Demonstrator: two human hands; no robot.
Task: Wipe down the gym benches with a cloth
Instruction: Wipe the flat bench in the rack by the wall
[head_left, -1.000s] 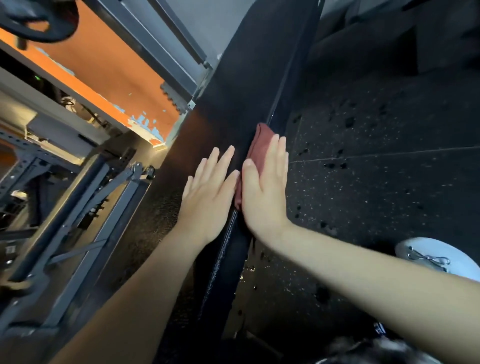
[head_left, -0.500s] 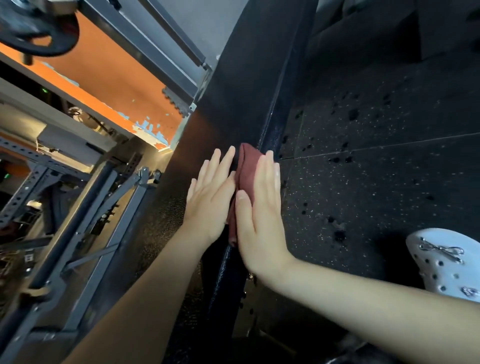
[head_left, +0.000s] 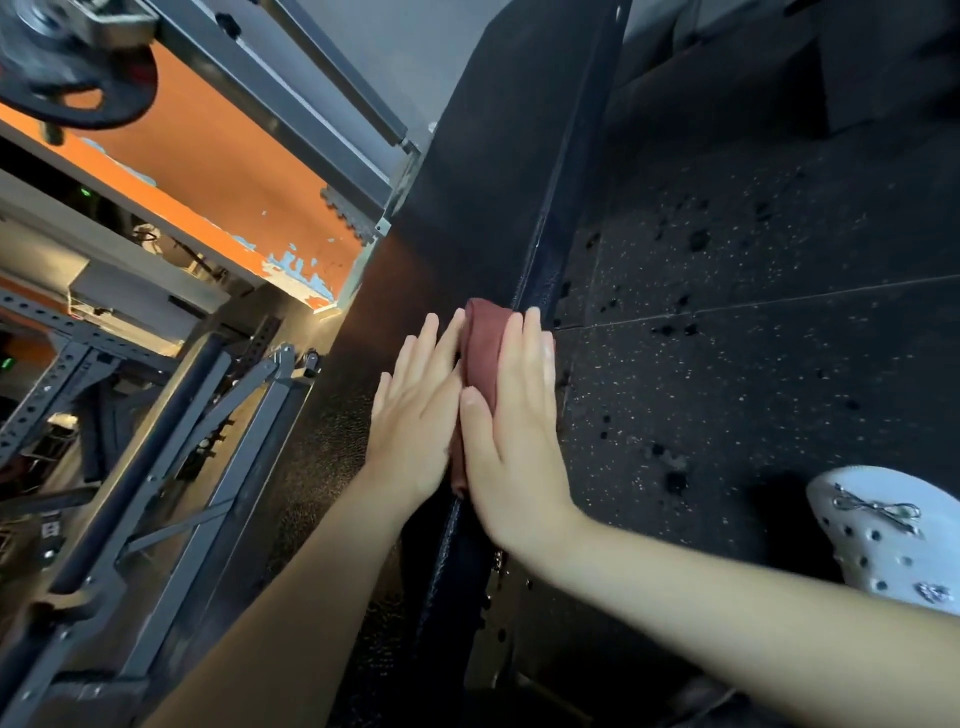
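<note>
A long black padded gym bench (head_left: 467, 171) runs from the top centre down toward me. A dark red cloth (head_left: 480, 343) is folded over its right edge. My right hand (head_left: 511, 431) presses the cloth flat against the bench's side with straight fingers. My left hand (head_left: 415, 410) lies flat on the bench top, fingers straight, touching the cloth's left side. Most of the cloth is hidden under my hands.
A grey steel rack frame (head_left: 171, 467) stands left of the bench. A black weight plate (head_left: 67, 67) hangs at top left over an orange surface (head_left: 218, 176). Speckled black rubber floor (head_left: 753, 364) lies to the right, with my white shoe (head_left: 888, 535) on it.
Both hands and the cloth have slid along the bench edge toward me, staying flat and side by side. The white shoe has come further into view.
</note>
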